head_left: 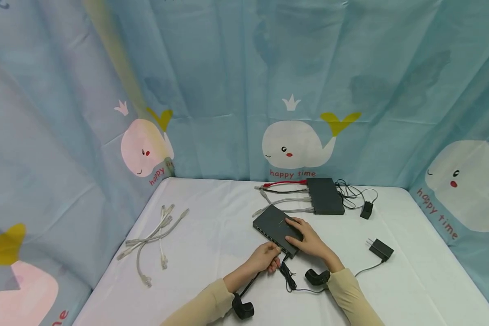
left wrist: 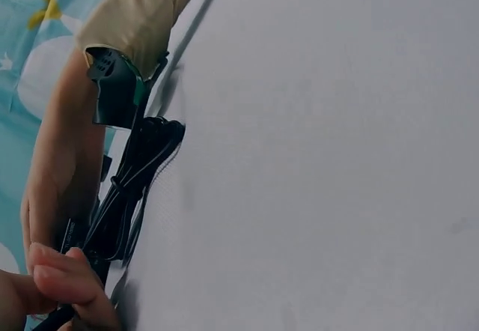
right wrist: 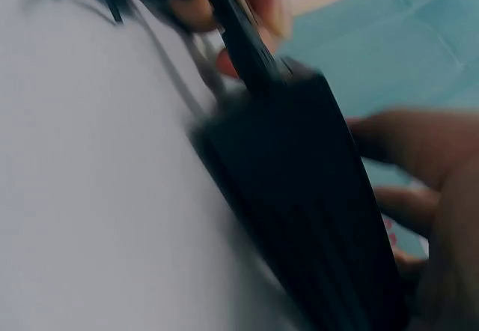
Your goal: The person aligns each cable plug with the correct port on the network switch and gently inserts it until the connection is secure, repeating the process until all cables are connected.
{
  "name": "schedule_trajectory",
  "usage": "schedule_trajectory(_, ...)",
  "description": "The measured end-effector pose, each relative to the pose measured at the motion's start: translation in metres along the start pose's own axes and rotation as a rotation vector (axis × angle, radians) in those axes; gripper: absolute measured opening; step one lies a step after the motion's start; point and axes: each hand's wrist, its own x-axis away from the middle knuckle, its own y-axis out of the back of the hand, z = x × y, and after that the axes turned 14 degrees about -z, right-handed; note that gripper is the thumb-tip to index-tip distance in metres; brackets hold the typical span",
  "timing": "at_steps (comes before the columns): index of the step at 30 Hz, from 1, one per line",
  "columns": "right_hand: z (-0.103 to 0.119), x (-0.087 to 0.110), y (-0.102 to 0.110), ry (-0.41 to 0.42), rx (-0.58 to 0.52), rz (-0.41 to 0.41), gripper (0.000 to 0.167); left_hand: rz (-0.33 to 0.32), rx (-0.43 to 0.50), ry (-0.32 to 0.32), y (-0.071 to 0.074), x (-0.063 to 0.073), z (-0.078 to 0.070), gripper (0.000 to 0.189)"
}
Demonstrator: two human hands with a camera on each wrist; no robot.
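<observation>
A black network switch lies on the table, its row of ports facing the near left side. My right hand rests on its top at the right end, with fingers spread over the upper face. At the port edge my left hand pinches a black cable; the fingers hide its plug end. Beside these fingertips a black power plug sits in the switch's corner. Its bundled cord lies just right of the left hand, and also shows in the left wrist view.
A second black switch stands at the back right, with red, black and grey cables on its left and a coiled adapter cord on its right. A power adapter lies on the right. Several loose grey network cables lie on the left.
</observation>
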Motion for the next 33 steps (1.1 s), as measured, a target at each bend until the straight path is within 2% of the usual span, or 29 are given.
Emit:
schedule_trajectory(4, -0.002, 0.003, 0.011, 0.015, -0.083, 0.162, 0.063, -0.028, 0.013, 0.004, -0.002, -0.002, 0.004, 0.023)
schedule_trajectory(7, 0.002, 0.005, 0.021, 0.004, -0.122, 0.290, 0.077, -0.037, 0.023, -0.005, -0.002, -0.003, 0.007, 0.024)
schedule_trajectory(9, 0.005, 0.006, 0.022, 0.009, -0.072, 0.316, 0.087, -0.033, 0.034, -0.013, -0.001, -0.003, 0.007, 0.025)
schedule_trajectory(11, 0.009, 0.007, 0.020, 0.032, -0.004, 0.283, 0.093, -0.027, 0.050, -0.019, 0.000, -0.003, 0.006, 0.026)
schedule_trajectory(14, 0.010, 0.008, 0.013, 0.072, 0.117, 0.190, 0.097, -0.019, 0.081, -0.034, 0.002, -0.005, 0.005, 0.029)
schedule_trajectory(17, 0.009, 0.010, 0.009, 0.086, 0.167, 0.124, 0.094, -0.011, 0.105, -0.045, 0.003, -0.007, 0.003, 0.029)
schedule_trajectory(20, 0.006, 0.011, 0.007, 0.091, 0.161, 0.084, 0.093, -0.004, 0.118, -0.035, 0.002, -0.010, 0.002, 0.026)
schedule_trajectory(24, 0.004, 0.013, 0.006, 0.099, 0.122, 0.052, 0.092, 0.003, 0.133, 0.010, 0.001, -0.013, -0.001, 0.022)
schedule_trajectory(30, 0.002, 0.014, 0.005, 0.107, 0.097, 0.054, 0.091, 0.016, 0.131, 0.055, 0.003, -0.016, -0.002, 0.021)
schedule_trajectory(33, 0.004, 0.014, 0.005, 0.111, 0.101, 0.053, 0.091, 0.034, 0.145, 0.050, 0.003, -0.016, -0.001, 0.021)
